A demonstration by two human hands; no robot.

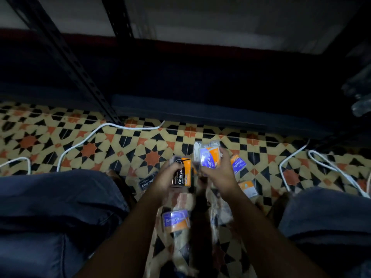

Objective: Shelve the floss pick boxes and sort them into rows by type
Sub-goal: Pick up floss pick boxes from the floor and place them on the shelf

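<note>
My left hand (167,176) grips a black and orange Charcoal floss pick box (183,173) above the tiled floor. My right hand (217,171) holds a purple and orange Smooth floss pick box (208,158), seemingly with a clear pack behind it. More boxes lie on the floor around my hands: a Charcoal box (146,183) at the left, a Smooth box (237,163) at the right, an orange and white one (248,189), and a Smooth box (176,218) between my forearms. The low shelf (200,113) ahead is dark.
Patterned floor tiles (90,147) carry white cables (84,141) on the left and white cables (329,167) on the right. A black perforated shelf upright (80,73) slants down at the left. My knees in dark trousers (56,213) flank the pile. Crumpled clear plastic (359,91) sits at the far right.
</note>
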